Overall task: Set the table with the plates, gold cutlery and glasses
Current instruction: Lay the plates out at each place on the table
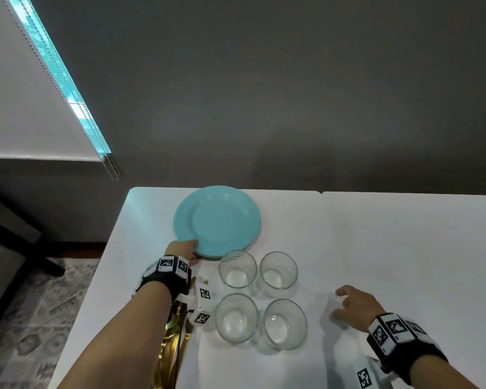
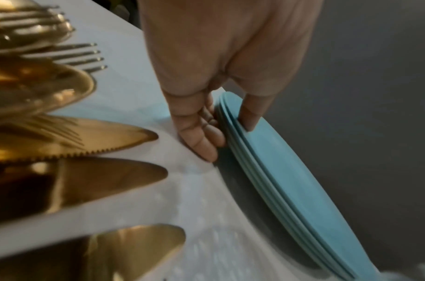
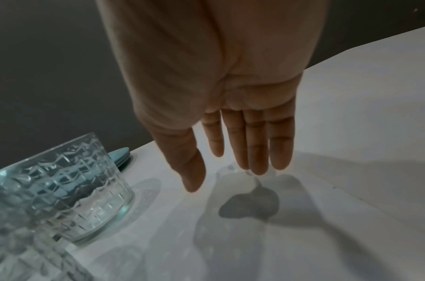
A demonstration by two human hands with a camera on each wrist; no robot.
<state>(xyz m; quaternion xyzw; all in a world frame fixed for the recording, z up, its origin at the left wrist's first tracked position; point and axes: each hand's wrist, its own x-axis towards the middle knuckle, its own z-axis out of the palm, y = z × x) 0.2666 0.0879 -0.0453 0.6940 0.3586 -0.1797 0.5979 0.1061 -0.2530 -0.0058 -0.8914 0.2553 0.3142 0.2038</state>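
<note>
A stack of light blue plates (image 1: 218, 220) lies at the far left of the white table (image 1: 404, 248). My left hand (image 1: 184, 249) grips the stack's near rim: the thumb lies on top of the plates (image 2: 290, 180) and the fingers (image 2: 201, 140) curl under the edge. Several clear patterned glasses (image 1: 261, 299) stand in a square group near the table's middle. Gold cutlery (image 1: 171, 352), knives (image 2: 98, 138) and forks, lies under my left forearm. My right hand (image 1: 348, 304) hovers open to the right of the glasses, its straight fingers (image 3: 254, 148) just above the table, holding nothing.
A dark grey wall rises behind the table. At the left are a window blind (image 1: 34, 102), dark furniture and a patterned rug (image 1: 34, 318) on the floor. A seam (image 1: 324, 220) splits the tabletop into two halves; the right half is bare white surface.
</note>
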